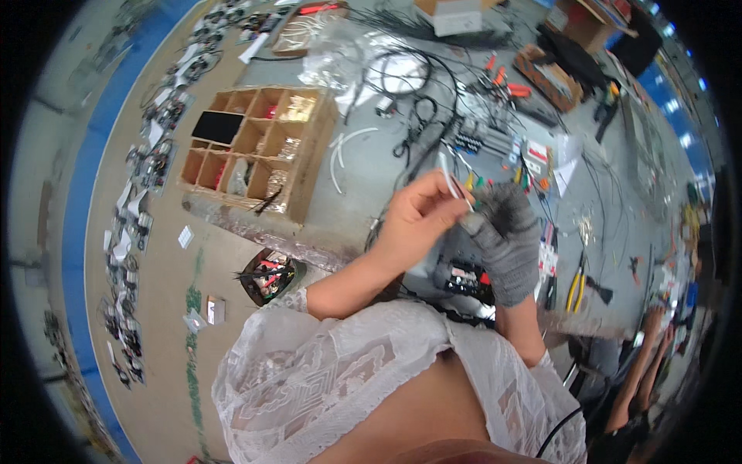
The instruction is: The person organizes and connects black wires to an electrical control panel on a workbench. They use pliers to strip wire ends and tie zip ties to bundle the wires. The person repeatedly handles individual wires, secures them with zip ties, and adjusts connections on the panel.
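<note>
My bare left hand [417,220] is closed, with thumb and fingers pinching a thin white tube [447,176]. The tube slants up and away over the table. Against its fingertips is my right hand [506,240], in a grey knitted glove, its fingers curled inward; what they grip is hidden. Just beyond the hands lie small coloured wire ends and a row of grey and dark blocks [483,139]. Below them, near the table's front edge, sits a black device with terminals [468,278].
A compartmented cardboard box [255,151] of small metal parts stands at left, near loose white tube pieces [338,158]. Black cables [421,73] coil farther back. Yellow-handled pliers [576,286] lie at right. A bin [270,274] stands below the table edge. Another person's arms [645,363] show at far right.
</note>
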Demonstrator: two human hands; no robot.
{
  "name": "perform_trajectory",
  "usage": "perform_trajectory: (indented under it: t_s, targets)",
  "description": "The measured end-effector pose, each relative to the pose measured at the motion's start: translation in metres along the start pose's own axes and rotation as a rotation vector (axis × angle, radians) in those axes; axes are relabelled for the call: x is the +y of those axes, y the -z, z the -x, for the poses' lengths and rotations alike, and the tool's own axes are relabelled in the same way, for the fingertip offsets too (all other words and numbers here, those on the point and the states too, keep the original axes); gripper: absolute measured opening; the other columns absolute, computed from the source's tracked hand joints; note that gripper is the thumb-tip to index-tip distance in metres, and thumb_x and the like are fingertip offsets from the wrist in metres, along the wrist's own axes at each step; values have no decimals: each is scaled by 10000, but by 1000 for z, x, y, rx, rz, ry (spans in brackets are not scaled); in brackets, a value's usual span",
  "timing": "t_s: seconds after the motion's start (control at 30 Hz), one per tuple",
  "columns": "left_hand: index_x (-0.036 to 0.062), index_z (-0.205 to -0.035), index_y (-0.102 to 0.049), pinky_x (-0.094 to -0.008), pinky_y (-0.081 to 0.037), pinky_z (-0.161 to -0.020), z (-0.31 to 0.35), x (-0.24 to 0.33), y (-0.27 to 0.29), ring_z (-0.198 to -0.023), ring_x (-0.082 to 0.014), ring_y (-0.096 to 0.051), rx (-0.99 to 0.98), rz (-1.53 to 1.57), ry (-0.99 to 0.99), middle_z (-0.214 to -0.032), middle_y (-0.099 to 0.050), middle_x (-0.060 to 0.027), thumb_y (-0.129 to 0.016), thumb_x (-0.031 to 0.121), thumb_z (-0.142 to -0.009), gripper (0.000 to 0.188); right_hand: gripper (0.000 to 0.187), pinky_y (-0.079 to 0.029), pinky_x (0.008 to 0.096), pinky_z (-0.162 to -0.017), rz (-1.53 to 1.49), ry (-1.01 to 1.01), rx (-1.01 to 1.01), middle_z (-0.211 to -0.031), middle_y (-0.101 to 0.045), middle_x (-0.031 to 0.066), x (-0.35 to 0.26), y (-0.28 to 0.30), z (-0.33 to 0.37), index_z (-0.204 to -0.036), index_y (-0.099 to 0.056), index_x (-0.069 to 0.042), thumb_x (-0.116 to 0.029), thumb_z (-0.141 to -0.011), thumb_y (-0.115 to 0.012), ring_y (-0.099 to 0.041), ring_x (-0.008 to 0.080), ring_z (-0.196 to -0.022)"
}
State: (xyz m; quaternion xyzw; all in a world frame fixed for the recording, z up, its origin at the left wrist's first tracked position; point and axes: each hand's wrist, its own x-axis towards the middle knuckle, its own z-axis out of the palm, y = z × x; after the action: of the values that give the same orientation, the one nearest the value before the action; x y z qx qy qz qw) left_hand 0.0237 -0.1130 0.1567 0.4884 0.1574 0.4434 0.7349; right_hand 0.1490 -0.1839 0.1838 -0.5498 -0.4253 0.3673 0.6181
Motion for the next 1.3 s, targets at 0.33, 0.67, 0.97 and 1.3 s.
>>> perform_trajectory:
  t_s: [0.33,0.67,0.97,1.3]
  targets:
    - [40,-970,-587,-215,-382,-660,-9,-5,18,-726,-87,-452,121,529,134,-814,-500,-13,-630,222,-863,216,184,-471,247,-634,254,41,12,-743,-620,53,-3,7,-5,-897,-649,-13,-89,-745,-720,-552,114,-639]
    - [62,-962,-592,-227,-361,-638,-9,-9,18,-701,-100,-421,52,388,29,-780,-453,-10,-629,223,-866,192,184,-459,234,-670,507,72,-20,-818,-657,16,-10,6,-4,-923,-664,-40,-74,-754,-729,-571,79,-725]
    - [40,-940,-593,-225,-384,-651,-11,-9,18,-713,-100,-457,86,535,84,-815,-490,-17,-617,177,-871,155,148,-437,233,-599,454,115,5,-774,-617,-10,-8,5,-3,-891,-665,-46,-76,-759,-726,-510,65,-637]
    - [24,-871,-621,-222,-429,-653,-5,3,14,-737,-88,-516,178,53,24,-868,-541,-13,-572,-22,-825,82,154,-469,272,-530,639,323,108,-735,-596,55,-1,5,0,-836,-660,-65,-127,-726,-749,-594,174,-586]
